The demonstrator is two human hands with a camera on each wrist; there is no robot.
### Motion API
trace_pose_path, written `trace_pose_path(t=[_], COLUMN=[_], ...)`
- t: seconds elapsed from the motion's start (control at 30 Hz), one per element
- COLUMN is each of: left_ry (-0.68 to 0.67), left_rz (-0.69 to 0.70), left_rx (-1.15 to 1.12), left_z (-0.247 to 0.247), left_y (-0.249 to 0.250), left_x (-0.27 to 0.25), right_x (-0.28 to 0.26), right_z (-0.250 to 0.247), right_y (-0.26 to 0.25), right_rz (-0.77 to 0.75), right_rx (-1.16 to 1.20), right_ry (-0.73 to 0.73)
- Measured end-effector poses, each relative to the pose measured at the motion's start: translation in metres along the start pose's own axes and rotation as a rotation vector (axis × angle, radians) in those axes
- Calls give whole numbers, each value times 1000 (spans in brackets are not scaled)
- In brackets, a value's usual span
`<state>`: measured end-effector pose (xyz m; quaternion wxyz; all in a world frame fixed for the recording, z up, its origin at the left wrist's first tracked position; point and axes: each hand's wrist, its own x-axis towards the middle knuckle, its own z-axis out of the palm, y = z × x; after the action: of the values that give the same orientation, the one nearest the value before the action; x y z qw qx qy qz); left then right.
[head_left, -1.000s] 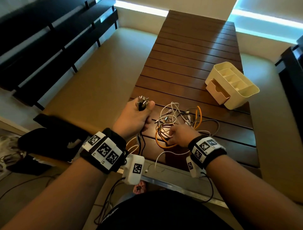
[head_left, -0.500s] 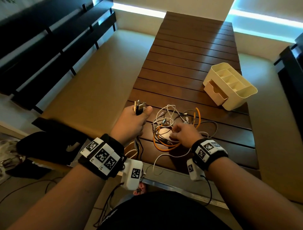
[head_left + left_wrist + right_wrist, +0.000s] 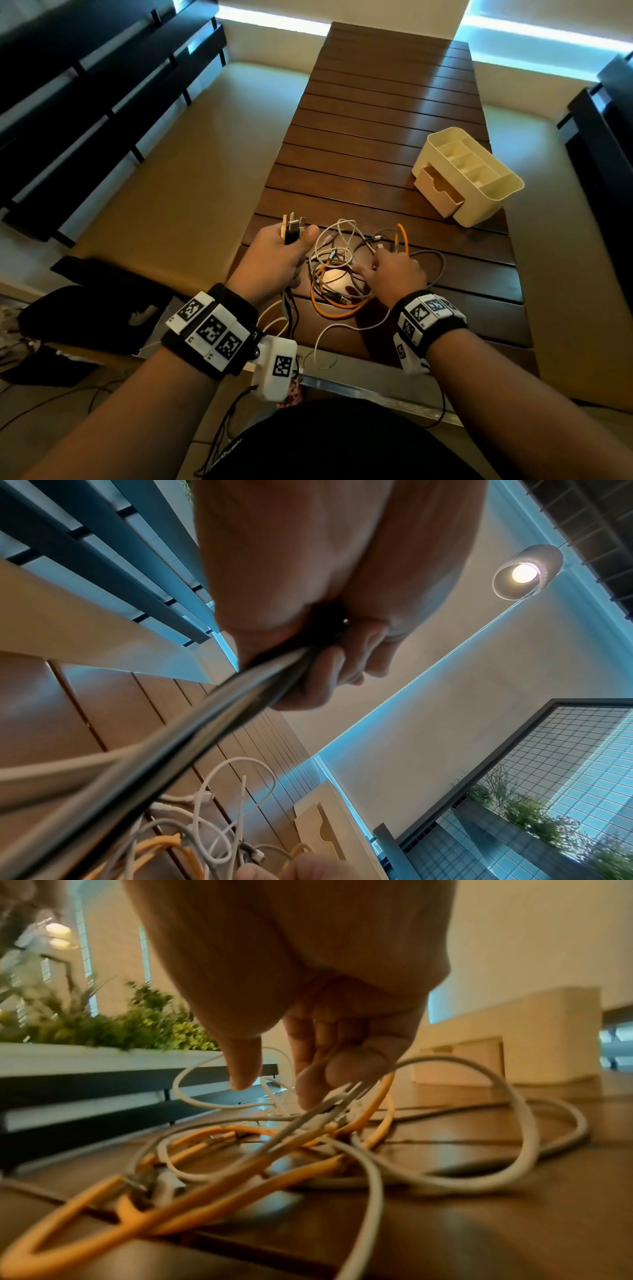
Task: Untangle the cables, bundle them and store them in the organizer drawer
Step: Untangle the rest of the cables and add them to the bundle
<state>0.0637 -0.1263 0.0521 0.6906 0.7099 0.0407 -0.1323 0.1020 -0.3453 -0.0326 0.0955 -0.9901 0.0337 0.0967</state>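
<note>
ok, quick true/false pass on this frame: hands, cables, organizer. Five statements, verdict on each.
1. The left hand grips a bunch of cable plugs. True.
2. The organizer drawer is shut. False: it is pulled partly open.
3. The right hand is lifted clear of the cable tangle. False: its fingers are down in the tangle, on the table.
4. An orange cable lies in the tangle. True.
5. The organizer has cables in its top compartments. False: none show there.
</note>
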Motion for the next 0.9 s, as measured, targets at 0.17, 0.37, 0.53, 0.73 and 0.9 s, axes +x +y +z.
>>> trace_pose_path(t=[0.17, 0.37, 0.53, 0.73, 0.9], left_ry=[-32, -37, -6, 30, 36], left_rz=[-3, 1, 7, 59, 92], left_rx=[5, 21, 0, 15, -4], left_z=[-1, -3, -8, -7, -2], left_y=[2, 3, 1, 3, 11], left_x=[0, 0, 1, 5, 10], right_x=[-3, -2, 0, 1, -5], right_z=[13, 36, 23, -26, -62], right_y=[-10, -18, -16, -22, -18], right_rz=[-236, -375, -330, -124, -197], right_rx=[269, -74, 210, 763, 940], right_ry=[-221, -259, -172, -97, 28])
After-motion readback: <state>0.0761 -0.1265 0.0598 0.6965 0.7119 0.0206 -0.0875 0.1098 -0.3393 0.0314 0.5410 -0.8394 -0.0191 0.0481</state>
